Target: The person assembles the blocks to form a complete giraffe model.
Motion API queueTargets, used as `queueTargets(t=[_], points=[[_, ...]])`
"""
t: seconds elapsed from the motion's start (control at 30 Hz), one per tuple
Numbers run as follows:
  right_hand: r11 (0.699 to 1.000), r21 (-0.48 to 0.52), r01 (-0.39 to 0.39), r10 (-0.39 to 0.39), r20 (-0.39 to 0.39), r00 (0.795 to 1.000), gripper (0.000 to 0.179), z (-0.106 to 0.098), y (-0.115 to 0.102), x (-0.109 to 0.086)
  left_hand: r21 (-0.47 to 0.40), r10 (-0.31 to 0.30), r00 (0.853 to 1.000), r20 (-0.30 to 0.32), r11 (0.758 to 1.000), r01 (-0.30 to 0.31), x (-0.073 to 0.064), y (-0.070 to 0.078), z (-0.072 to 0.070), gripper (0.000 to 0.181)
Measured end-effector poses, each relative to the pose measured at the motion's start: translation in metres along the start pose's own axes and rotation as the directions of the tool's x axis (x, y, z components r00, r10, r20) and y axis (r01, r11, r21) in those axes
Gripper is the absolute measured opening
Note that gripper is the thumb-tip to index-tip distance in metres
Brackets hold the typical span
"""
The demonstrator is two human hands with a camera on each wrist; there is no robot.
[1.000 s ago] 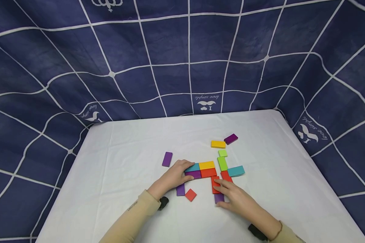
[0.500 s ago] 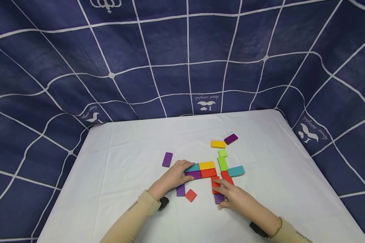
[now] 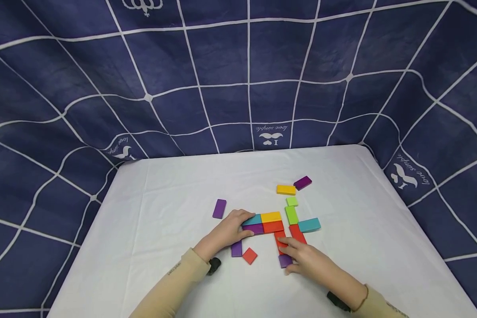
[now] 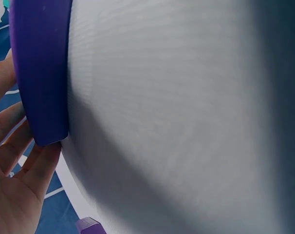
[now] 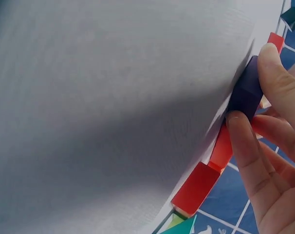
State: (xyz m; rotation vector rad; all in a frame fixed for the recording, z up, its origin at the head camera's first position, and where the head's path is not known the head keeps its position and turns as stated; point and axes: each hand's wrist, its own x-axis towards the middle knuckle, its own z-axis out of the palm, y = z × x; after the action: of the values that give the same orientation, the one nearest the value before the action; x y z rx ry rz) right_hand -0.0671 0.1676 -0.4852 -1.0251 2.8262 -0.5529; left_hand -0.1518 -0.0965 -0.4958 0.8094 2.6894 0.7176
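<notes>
My left hand (image 3: 228, 230) spans the left end of a two-row group of blocks, fingers at a teal block (image 3: 254, 219) and thumb at the purple block (image 3: 254, 229) below it. My right hand (image 3: 308, 256) reaches across a slanting red block (image 3: 280, 240) with its fingers. In the right wrist view, thumb and a finger pinch a purple block (image 5: 246, 90) just below that red one. A yellow block (image 3: 271, 217) and a red block (image 3: 273, 226) form the group's right half. An upright purple block (image 3: 236, 248) stands under the left hand, large in the left wrist view.
Right of the group lie another red block (image 3: 297, 233), a teal block (image 3: 309, 225) and a green block (image 3: 291, 215). Farther back are a small green block (image 3: 292, 201), a yellow block (image 3: 286, 190) and purple blocks (image 3: 303, 183). A red square block (image 3: 249, 255) lies between the hands.
The red block under my right fingers has tilted, its far end swinging left toward the group. The purple block below it has shifted slightly left and turned. My left hand has stayed put.
</notes>
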Motion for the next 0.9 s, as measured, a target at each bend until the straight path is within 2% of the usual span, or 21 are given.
queueTargets(t=[0.33,0.57,0.9], points=[[1.0,0.007,-0.022,0.022,-0.018,1.0,0.059,0.0016,-0.0025,-0.0011,-0.001,-0.002,1.0,0.008,1.0,0.002,0.002,0.0003,-0.0005,0.058],[1.0,-0.028,-0.011,0.009,-0.073,0.997,0.058,0.0056,-0.004,-0.0005,-0.006,-0.011,1.0,0.011,1.0,0.011,0.0012,0.0005,0.0001,0.058],[0.996,-0.057,-0.074,0.07,-0.079,0.994,0.054,0.009,-0.0072,0.0018,-0.01,-0.022,1.0,0.013,1.0,0.022,0.0018,-0.0006,0.0005,0.058]])
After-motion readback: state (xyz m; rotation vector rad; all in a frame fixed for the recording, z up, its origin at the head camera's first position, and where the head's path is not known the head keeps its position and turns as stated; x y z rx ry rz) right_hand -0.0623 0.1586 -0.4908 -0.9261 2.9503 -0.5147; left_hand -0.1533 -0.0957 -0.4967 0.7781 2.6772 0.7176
